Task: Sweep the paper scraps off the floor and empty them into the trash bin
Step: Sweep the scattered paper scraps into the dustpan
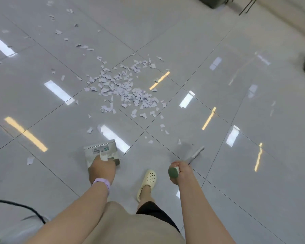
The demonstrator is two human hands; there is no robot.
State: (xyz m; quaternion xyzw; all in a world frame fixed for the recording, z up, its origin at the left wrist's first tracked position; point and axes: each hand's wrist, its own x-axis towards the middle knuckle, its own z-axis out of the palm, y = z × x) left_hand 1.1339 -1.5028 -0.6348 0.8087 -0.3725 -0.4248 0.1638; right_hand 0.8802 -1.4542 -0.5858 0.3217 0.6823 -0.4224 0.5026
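Two hands hold sweeping tools above a glossy tiled floor (218, 103) strewn with paper scraps (123, 87).

Floor: pale grey tiles with dark grout lines, reflecting ceiling lights. Paper scraps: the main heap lies at the centre of the floor, ahead of the person, with loose pieces trailing to the upper left and a few nearer the feet. Dustpan (100, 152): light grey, labelled, tilted, near the floor at lower centre; the left hand (101, 169), wearing a lilac wristband (102, 184), has its grip curled round the handle. Broom (195, 154): the right hand (179, 171) has its grip pressed tight round the green-capped handle; the head is blurred. One cream clog (147, 184) stands between the arms.
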